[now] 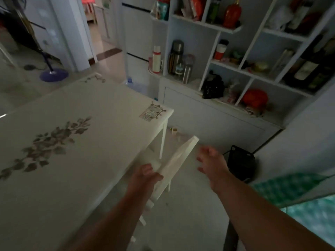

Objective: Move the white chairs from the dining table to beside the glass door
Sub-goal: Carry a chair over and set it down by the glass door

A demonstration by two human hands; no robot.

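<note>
A white chair (178, 160) stands tucked against the right side of the white dining table (76, 142), which has a grey leaf pattern on its top. Only the chair's top rail and some slats below it show; its seat is hidden under the table. My left hand (145, 178) is closed around the near end of the chair's top rail. My right hand (211, 163) hovers just to the right of the rail with fingers spread, not touching it. No glass door is clearly in view.
A white shelf unit (235, 73) with bottles, flasks and bags lines the wall behind the chair. A black basket (241, 163) sits on the floor to the right. A purple fan base (54, 74) stands far left. A doorway (101, 33) opens at the back.
</note>
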